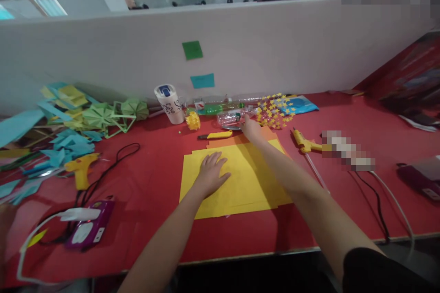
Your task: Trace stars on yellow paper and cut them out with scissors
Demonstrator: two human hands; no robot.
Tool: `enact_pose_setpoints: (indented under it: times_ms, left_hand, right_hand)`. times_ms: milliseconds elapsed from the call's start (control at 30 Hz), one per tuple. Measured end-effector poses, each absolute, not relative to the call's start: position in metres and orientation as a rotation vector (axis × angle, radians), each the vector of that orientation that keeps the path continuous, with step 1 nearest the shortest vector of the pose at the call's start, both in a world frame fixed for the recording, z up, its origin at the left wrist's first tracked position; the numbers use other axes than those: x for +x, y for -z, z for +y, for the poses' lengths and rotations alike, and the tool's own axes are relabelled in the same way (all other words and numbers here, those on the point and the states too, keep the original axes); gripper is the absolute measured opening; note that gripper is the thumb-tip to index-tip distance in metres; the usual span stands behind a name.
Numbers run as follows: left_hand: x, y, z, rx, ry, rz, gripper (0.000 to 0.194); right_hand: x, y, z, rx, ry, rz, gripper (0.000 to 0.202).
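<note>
With the right hand (251, 130) beyond the yellow paper (244, 183), toward the back edge of the table (151, 201), fingers partly bent at the metal tool (229, 128); cannot tell whether gripping or only touching. Pointing left from these fingers, with long axis nearly parallel to that edge; much nearer to the right hand than to the left hand (211, 176), open upon the yellow paper. Looking slim, silvery, possibly like scissors, just behind the yellow cutter (216, 136).

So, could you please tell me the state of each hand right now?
Left hand: open, fingers spread on the yellow paper.
Right hand: near the clear bottle; whether it grips anything cannot be told.
</note>
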State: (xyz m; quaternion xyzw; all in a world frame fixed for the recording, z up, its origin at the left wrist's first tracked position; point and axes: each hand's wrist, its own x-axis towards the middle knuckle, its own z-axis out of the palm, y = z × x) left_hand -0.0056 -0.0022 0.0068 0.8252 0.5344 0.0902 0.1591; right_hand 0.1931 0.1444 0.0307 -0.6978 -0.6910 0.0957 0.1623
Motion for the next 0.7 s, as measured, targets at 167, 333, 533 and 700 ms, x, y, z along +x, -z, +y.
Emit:
enact_pose_setpoints:
  times_ms: [167, 333, 533, 700]
  left_hand:
    - [-0.005, -0.009, -0.003, 2.333, -0.21, 1.51, 0.053]
    - [-0.003, -0.017, -0.004, 2.275, -0.172, 1.499, 0.053]
    - [-0.022, -0.044, -0.003, 2.173, 0.043, 1.645, 0.072]
    - [-0.047, -0.054, -0.008, 1.964, 0.129, 1.926, 0.084]
  right_hand:
    - [0.207, -0.022, 0.132, -1.843, -0.149, -2.172, 0.033]
    - [0.213, -0.012, 0.111, -1.622, -0.073, -2.446, 0.027]
    - [0.21, -0.01, 0.104, -1.566, -0.02, -2.6, 0.034]
    - [0.207, -0.025, 0.115, -1.528, -0.116, -2.765, 0.032]
